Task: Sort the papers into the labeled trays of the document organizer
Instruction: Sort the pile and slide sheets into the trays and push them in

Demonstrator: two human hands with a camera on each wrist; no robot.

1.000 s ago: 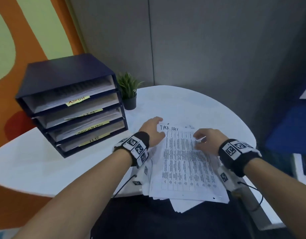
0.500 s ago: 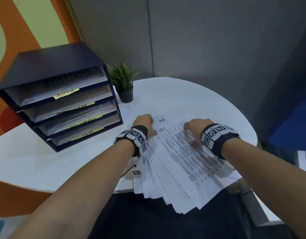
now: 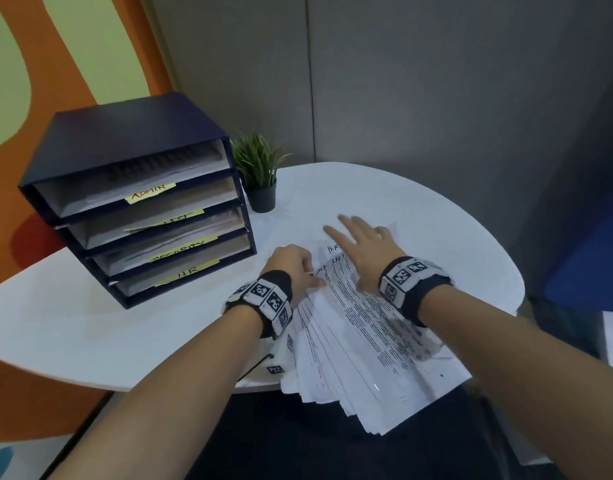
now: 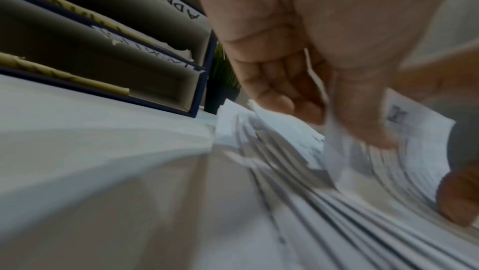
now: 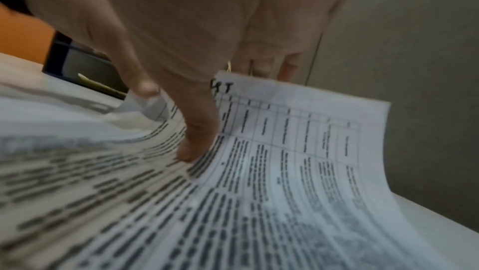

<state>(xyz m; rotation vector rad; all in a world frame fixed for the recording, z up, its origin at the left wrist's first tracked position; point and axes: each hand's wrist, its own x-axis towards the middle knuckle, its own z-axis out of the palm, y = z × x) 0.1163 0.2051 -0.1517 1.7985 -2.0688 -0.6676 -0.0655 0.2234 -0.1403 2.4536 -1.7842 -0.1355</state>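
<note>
A fanned stack of printed papers (image 3: 367,344) lies on the white table (image 3: 90,320), its near end hanging over the front edge. My left hand (image 3: 307,273) pinches the fan's far left corner; in the left wrist view a sheet (image 4: 334,147) sits between its thumb and curled fingers. My right hand (image 3: 353,237) reaches over the far end with straight, spread fingers. Its thumb (image 5: 194,147) presses on the top sheet (image 5: 298,161), a table headed "LIST". The dark blue organizer (image 3: 132,140) stands at the left, with trays labeled ADMIN (image 3: 149,194), LIST, SECURITY and HR (image 3: 187,271) that hold papers.
A small potted plant (image 3: 260,178) stands just right of the organizer. Grey partition walls (image 3: 402,81) close off the back. The round table's edge curves away at the right, with a blue surface (image 3: 589,265) beyond it.
The squared stack has been spread into a fan. My right hand went from curled on the papers to stretched forward with straight fingers. My left hand stayed at the far left corner.
</note>
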